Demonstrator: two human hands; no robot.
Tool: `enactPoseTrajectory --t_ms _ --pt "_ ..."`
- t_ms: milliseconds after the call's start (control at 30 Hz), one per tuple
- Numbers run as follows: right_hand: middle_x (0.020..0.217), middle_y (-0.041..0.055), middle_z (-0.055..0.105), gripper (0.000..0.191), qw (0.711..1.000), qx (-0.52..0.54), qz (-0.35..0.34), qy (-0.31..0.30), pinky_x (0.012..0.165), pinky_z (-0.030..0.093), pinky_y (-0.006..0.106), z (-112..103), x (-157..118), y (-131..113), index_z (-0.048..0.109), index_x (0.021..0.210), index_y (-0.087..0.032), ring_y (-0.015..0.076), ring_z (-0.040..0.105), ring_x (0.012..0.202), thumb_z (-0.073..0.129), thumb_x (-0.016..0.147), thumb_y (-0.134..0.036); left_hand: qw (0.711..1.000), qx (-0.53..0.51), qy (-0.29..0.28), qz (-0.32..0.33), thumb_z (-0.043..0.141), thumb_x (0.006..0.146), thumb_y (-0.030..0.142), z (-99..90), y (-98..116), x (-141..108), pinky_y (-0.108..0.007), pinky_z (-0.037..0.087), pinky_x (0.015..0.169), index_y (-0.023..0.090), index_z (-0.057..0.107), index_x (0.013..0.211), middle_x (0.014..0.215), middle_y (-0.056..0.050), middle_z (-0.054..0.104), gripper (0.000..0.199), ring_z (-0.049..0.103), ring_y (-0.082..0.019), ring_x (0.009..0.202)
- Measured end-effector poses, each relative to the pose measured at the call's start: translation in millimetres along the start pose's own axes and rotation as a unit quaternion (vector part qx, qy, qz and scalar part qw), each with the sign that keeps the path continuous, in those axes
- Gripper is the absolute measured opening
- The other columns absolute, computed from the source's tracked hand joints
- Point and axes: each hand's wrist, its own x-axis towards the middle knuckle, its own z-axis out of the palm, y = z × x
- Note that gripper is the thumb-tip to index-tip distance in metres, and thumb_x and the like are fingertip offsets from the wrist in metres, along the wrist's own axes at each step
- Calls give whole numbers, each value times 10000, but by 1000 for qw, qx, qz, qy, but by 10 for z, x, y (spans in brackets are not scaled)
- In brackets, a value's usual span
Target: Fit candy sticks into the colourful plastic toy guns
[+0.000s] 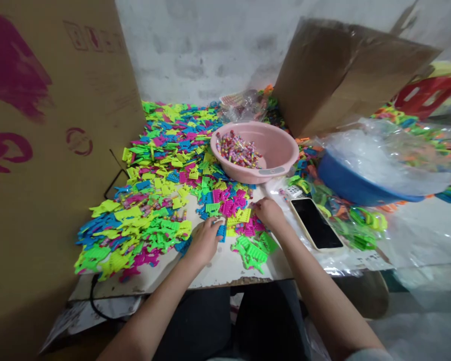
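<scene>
Near the surface [225,268] front edge, the left hand [205,240] grasps a blue piece [221,231]; the right hand [268,211] fingers pink pieces [248,228], its grip unclear. The pink basin [276,150] and phone [315,223] crowd center-right.

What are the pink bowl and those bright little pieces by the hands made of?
The pink bowl looks like smooth, glossy moulded plastic. The little pieces seem to be thin, hard plastic in neon colours. The left hand holds a blue piece.

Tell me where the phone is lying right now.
In the head view, the phone lies face up on the table's right side, just right of the right hand, in front of the pink basin and left of the blue basin.
</scene>
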Motion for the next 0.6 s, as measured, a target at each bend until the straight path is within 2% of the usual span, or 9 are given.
enactPoseTrajectory --t_ms 67,133,200,267,367,433,467,533,600 --pt "797 134 708 173 1000 17 9 -8 764 456 305 -12 72 -49 691 745 -155 244 661 834 566 829 -240 998 -54 6 -11 669 683 65 -9 -39 -24 -390 396 1000 213 658 1120 1187 -100 620 461 562 -272 1125" --pt "795 131 705 160 999 48 7 -4 759 460 320 -73 81 -96 671 775 -162 252 661 832 552 839 -248 993 -111 14 -31 687 654 86 -27 -70 -65 -360 460 896 216 665 1076 993 -61 669 442 617 -237 956" --pt "840 121 698 168 996 93 -8 5 747 472 326 -166 -26 -160 633 861 -167 243 657 832 504 878 -274 986 -161 20 -48 678 681 151 -64 -67 -141 -305 492 752 207 671 993 829 -21 657 318 613 -189 767" --pt "876 96 679 193 989 144 -34 3 722 490 312 -271 -277 -266 571 943 -177 211 650 816 428 929 -304 970 -231 24 -72 673 705 220 -117 -9 -255 -255 480 663 194 661 911 774 -6 630 208 587 -160 701" --pt "798 15 638 229 970 224 -84 -45 655 506 261 -412 -842 -510 509 979 -215 151 628 714 332 984 -361 898 -415 1 -147 730 666 267 -205 172 -461 -219 461 631 189 642 871 798 -3 613 236 582 -146 720" --pt "905 22 637 183 930 337 -115 -87 706 507 260 -477 -1215 -686 512 1038 -232 152 621 821 382 984 -350 830 -519 -27 -202 772 631 273 -251 310 -583 -209 449 606 193 635 876 790 4 604 292 573 -135 694" --pt "910 19 635 173 923 356 -111 -94 721 502 258 -495 -1368 -761 518 1029 -236 147 614 822 378 990 -329 808 -545 -37 -218 784 624 277 -266 371 -633 -210 448 601 197 630 882 782 7 601 310 570 -131 681" --pt "894 23 633 149 921 369 -85 -86 708 496 255 -507 -1586 -862 529 1008 -231 148 605 796 402 985 -306 788 -571 -39 -226 796 627 281 -285 464 -711 -221 458 623 202 627 883 776 8 605 316 574 -132 684" --pt "880 29 635 133 925 367 -69 -62 701 500 261 -498 -1693 -901 539 995 -228 156 607 791 422 978 -290 791 -574 -32 -210 799 640 287 -296 517 -765 -237 474 677 203 638 871 804 0 621 294 589 -145 731"
